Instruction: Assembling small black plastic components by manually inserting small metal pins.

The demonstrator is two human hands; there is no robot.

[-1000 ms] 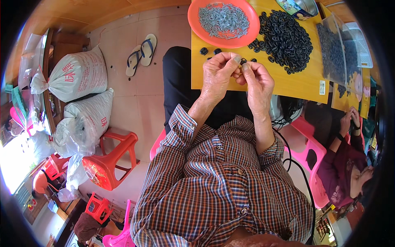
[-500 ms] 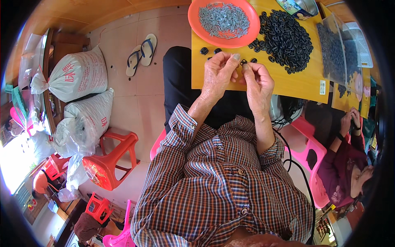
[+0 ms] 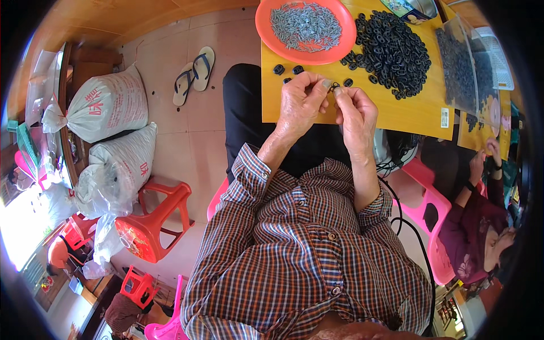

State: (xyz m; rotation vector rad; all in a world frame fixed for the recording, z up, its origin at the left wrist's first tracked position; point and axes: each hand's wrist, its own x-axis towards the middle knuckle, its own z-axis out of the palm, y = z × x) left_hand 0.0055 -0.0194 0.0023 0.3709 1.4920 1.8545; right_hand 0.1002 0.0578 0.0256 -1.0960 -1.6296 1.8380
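Note:
Above the near edge of the yellow table (image 3: 391, 122), my left hand (image 3: 301, 105) and my right hand (image 3: 357, 116) meet with fingers closed in pinches. Between their fingertips sits a small black plastic piece (image 3: 335, 86), partly hidden by the thumbs. Whether a metal pin is also held is too small to tell. Just beyond my left hand, a few black oval pieces (image 3: 279, 69) lie apart. Farther off, a red-orange plate (image 3: 262, 35) holds many small grey metal pins (image 3: 306, 25). Right of it spreads a heap of black two-holed oval pieces (image 3: 394, 54).
A decorated tin (image 3: 416, 12) stands at the far table edge, beside a clear plastic bin (image 3: 456, 62) of black pieces. A co-worker (image 3: 476, 226) sits at right on a pink chair (image 3: 422, 181). At left are white sacks (image 3: 110, 105), a red stool (image 3: 164, 221) and sandals (image 3: 203, 68).
My hands stay together in nearly the same spot, with the black piece slightly turned between the fingertips. The co-worker's hands at right have moved apart. The view has shifted slightly.

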